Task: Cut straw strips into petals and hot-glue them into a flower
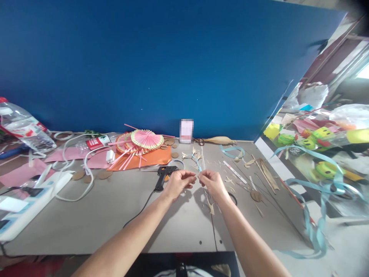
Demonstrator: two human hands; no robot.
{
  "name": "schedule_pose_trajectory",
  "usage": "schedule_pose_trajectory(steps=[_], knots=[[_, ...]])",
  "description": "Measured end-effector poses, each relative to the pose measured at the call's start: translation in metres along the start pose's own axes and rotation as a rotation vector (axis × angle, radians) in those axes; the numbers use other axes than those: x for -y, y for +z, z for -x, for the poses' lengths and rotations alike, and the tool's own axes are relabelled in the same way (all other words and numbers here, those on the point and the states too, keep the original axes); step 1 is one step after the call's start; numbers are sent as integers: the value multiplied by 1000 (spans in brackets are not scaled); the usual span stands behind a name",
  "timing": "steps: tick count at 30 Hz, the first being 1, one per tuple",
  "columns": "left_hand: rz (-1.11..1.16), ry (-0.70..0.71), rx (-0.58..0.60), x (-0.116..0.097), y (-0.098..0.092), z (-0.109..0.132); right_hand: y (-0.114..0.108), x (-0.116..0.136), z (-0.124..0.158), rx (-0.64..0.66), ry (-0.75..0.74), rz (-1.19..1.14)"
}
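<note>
My left hand (179, 182) and my right hand (212, 182) meet above the middle of the grey table (100, 215), fingertips pinched close together. Between them runs a thin light-blue ribbon strip (198, 163) that curls up and away from the fingers. A thin pale straw stalk (210, 200) hangs down below my right hand. A black glue gun (163, 175) lies on the table just left of my left hand, its cord trailing toward me.
Pink folded paper fans (145, 139) lie on orange paper (144, 159) at the back. A white power strip (25, 204) and cables sit at the left, with a plastic bottle (24, 129). Straw scraps (265, 173) and blue ribbon (319, 227) spread at the right. A blue wall (173, 57) stands behind.
</note>
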State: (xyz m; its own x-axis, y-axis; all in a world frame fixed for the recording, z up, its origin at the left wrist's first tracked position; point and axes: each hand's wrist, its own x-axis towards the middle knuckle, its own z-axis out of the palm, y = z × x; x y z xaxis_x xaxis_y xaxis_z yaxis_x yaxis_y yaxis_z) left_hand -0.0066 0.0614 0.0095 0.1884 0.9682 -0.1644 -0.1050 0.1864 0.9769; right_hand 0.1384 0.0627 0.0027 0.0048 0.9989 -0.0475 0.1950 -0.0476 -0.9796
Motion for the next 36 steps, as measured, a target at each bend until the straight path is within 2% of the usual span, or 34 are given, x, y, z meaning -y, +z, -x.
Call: schedule_pose_trajectory(steps=[3,10,21,28,36], knots=[[-23,-24,-8,-2,-2,1,-4,0,-2,10,-9,-5],[-170,65,9,1,-3,-1,-4,-2,-4,72,-46,28],[-122,53,38,5,0,1,-3,1,1,76,-73,169],[-124,40,12,4,1,2,-2,0,-1,50,-89,243],[-175,81,-24,11,-2,-2,-2,-1,-3,78,-20,244]])
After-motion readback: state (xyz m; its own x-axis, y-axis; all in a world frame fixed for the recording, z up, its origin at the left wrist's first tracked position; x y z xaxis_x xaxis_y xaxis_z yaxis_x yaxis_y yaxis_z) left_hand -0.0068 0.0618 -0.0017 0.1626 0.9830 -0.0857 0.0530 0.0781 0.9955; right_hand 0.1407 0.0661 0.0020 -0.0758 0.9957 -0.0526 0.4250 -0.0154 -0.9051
